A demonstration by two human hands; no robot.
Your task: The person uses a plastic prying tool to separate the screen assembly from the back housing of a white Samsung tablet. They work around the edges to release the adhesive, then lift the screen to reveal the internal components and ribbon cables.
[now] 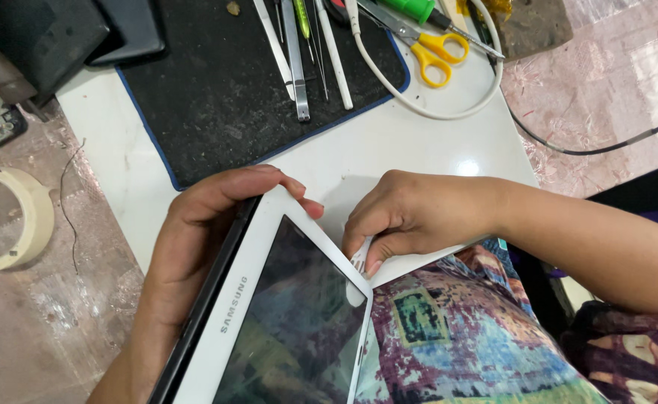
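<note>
White-framed tablet, dark glossy screen up, tilted diagonally over the lap and the white table edge; top corner lifted toward the black mat; black back edge visible along its left side; small white pry tool pressed against its upper right edge.

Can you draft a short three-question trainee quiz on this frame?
1. True or false: the left hand grips the white-framed tablet with the dark glass screen by its edge.
2. The right hand pinches a small white tool at which part of the tablet: A) its corner, B) the middle of the screen, C) the underside?
3. What colour are the handles of the scissors by the black work mat?

Key: 1 true; 2 A; 3 yellow.
</note>
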